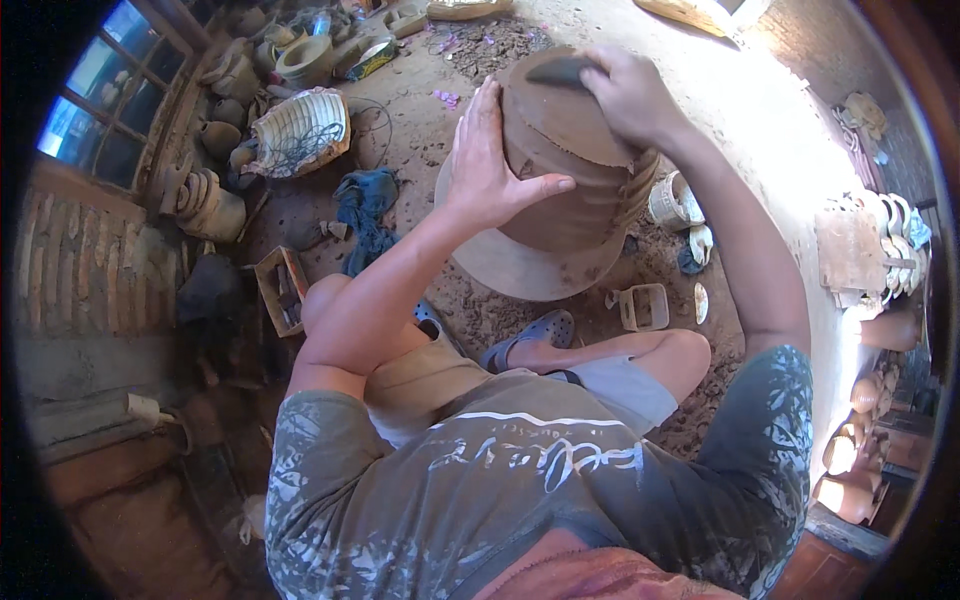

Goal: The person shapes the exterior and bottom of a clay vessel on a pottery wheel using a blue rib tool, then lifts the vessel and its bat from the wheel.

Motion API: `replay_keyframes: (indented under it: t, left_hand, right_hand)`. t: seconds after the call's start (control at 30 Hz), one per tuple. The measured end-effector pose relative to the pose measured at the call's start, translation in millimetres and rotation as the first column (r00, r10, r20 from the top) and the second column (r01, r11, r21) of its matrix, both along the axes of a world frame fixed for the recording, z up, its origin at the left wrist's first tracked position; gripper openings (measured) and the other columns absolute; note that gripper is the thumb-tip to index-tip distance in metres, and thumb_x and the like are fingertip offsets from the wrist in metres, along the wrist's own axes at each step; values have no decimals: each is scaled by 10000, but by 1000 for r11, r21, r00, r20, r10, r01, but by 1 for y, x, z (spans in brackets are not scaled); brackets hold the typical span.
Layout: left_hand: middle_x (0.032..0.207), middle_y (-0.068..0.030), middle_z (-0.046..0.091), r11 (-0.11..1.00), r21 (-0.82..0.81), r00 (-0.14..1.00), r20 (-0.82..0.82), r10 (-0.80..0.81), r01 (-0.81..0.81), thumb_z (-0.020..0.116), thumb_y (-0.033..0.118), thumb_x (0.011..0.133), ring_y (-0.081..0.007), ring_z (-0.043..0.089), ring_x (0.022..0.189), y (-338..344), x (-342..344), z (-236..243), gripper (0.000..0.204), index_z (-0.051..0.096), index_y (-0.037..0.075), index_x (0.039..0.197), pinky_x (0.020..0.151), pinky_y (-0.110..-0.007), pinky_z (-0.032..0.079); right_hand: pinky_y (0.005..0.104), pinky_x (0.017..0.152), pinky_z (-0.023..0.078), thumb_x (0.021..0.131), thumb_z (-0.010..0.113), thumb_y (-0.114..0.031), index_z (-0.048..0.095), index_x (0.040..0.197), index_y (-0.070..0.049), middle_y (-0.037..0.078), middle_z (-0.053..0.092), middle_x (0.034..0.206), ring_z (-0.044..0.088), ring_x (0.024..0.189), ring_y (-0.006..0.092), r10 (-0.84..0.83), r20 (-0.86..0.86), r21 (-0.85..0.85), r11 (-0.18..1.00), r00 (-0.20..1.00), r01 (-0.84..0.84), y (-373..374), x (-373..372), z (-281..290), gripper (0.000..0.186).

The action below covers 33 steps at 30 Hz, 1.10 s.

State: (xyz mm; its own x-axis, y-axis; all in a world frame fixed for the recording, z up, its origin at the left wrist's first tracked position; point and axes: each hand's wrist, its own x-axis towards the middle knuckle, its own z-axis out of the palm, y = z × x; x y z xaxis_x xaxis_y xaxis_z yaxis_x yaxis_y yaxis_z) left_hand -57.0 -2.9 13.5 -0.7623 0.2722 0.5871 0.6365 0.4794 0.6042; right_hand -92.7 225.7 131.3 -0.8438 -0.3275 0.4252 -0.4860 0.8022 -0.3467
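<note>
A large brown clay form (560,145) with a ridged side stands on a round pale disc (532,268) in front of me. My left hand (488,165) lies along its left side, fingers stretched upward together and thumb apart across the clay. At the top, my right hand (628,92) has its fingers curled on a dark, flat, scraper-like piece (560,70) that rests against the clay's upper surface. Part of that piece is hidden under my fingers. Below the upper slab, the right side of the form looks rough and uneven.
Scattered clay crumbs (480,50) cover the floor around the disc. To the right are a pale tub (675,200) and a small rectangular container (643,307). Blue cloth (367,205), a ribbed piece (300,130) and a wooden box (281,290) lie left. Pots (848,498) line the right wall.
</note>
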Motion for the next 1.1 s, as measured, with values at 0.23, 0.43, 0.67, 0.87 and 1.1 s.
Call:
replay_keyframes:
  t: [0.23, 0.43, 0.67, 0.87, 1.1]
  left_hand:
    - [1666, -319, 308, 994, 38, 993, 56, -108, 105, 886, 748, 645, -463, 309, 1556, -15, -18, -1, 1459, 198, -53, 1653, 1284, -540, 260]
    - [1654, -314, 331, 978, 83, 978, 65, -198, 192, 882, 740, 663, -466, 330, 1544, -13, -28, 2, 1437, 199, -44, 1656, 1279, -542, 268]
    - [1644, -305, 353, 950, 128, 949, 104, -298, 284, 885, 729, 674, -450, 321, 1554, -20, -39, 5, 1403, 238, -52, 1643, 1281, -519, 271]
    - [1669, -297, 323, 893, 194, 891, 131, -434, 406, 903, 688, 679, -435, 296, 1574, -20, -56, 3, 1383, 246, -47, 1649, 1295, -495, 248]
    - [1686, -296, 295, 860, 216, 848, 174, -500, 463, 902, 673, 699, -426, 274, 1587, -32, -67, 3, 1369, 233, -41, 1656, 1303, -479, 233]
  right_hand:
    - [467, 969, 560, 938, 630, -105, 732, 1200, -6, 226, 743, 1132, 717, 1074, 407, 185, 84, -55, 982, 979, -181, -5, 61, 13, 298]
    - [403, 908, 551, 1004, 609, -178, 696, 1189, 7, 237, 727, 1110, 727, 1009, 330, -215, -9, 8, 977, 977, 215, 32, -4, 5, 276]
    - [502, 951, 560, 948, 588, -105, 709, 1151, 32, 273, 737, 1109, 716, 1040, 435, 21, -84, 0, 1000, 996, -21, -15, 81, -2, 273]
    - [451, 910, 551, 997, 566, -170, 704, 1196, 4, 223, 744, 1081, 733, 1017, 359, -354, -64, 22, 934, 933, 356, 44, 25, 17, 298]
    - [529, 891, 570, 952, 566, -118, 731, 1113, 27, 285, 742, 1023, 726, 948, 455, -38, -180, -17, 999, 983, 35, -26, 85, -9, 272]
